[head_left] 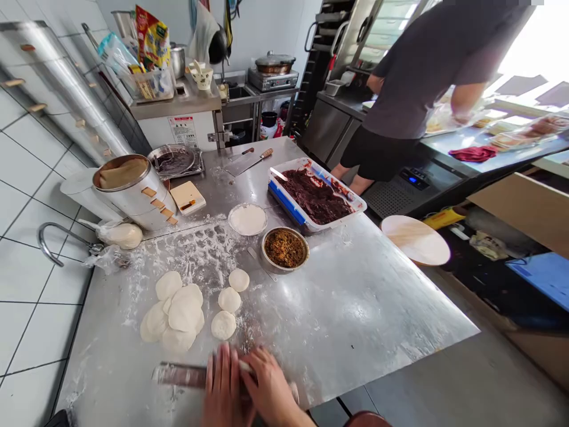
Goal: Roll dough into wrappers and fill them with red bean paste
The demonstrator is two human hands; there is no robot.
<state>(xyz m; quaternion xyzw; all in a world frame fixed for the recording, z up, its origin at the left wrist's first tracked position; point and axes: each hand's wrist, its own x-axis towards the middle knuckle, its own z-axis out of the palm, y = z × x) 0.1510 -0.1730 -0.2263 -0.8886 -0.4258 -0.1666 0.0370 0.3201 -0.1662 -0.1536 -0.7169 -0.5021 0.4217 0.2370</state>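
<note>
A blurred brown rolling pin (182, 375) lies crosswise at the table's near edge. My left hand (223, 379) rests on it, fingers stretched out and side by side. My right hand (269, 382) is right beside it, fingers bent over the pin. A small pale piece (246, 367), perhaps dough, shows between the hands; the rest is hidden beneath them. Ahead of my left hand lies a pile of round dough wrappers (184, 308), overlapping. Three smaller dough rounds (223, 325) form a row to the right of the pile.
Beyond the dough stand a bowl of brown filling (285, 249), a bowl of white flour (248, 219) and a tub of dark red paste (317, 196). A knife (258, 159) lies farther back. Steel cylinders (128, 190) line the left wall. Another person (427, 77) stands at the right-hand counter.
</note>
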